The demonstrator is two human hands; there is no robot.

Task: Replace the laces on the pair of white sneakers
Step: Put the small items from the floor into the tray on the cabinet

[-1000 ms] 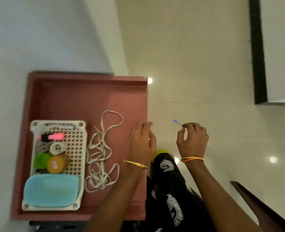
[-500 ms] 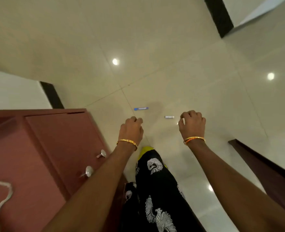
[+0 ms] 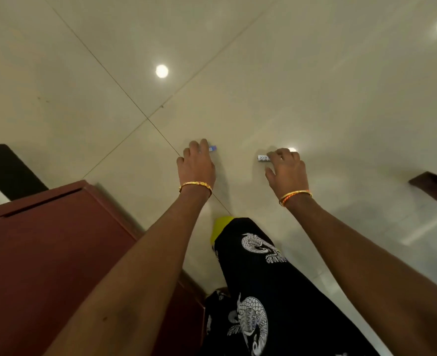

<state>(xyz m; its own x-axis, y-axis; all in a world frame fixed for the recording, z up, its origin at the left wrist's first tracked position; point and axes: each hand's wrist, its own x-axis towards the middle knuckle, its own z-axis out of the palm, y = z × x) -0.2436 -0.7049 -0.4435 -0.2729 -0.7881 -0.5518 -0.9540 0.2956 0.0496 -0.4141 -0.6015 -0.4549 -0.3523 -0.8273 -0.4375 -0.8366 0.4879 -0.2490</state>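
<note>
Hands reach down to two small pieces on the floor (image 3: 83,73). Left hand (image 3: 196,167) has loosely curled fingers over the blue piece (image 3: 213,148), which pokes out rightward past its fingertips. Right hand (image 3: 287,168), fingers spread, touches the white piece (image 3: 263,158), whose long axis points left; neither looks gripped yet.

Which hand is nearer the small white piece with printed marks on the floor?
Right. The right hand has its fingertips at the white piece, reaching onto its right end. The left hand is well off to its left, over a small blue piece.

Red-brown cabinet (image 3: 45,253) on glossy tiled floor (image 3: 315,98)
</note>
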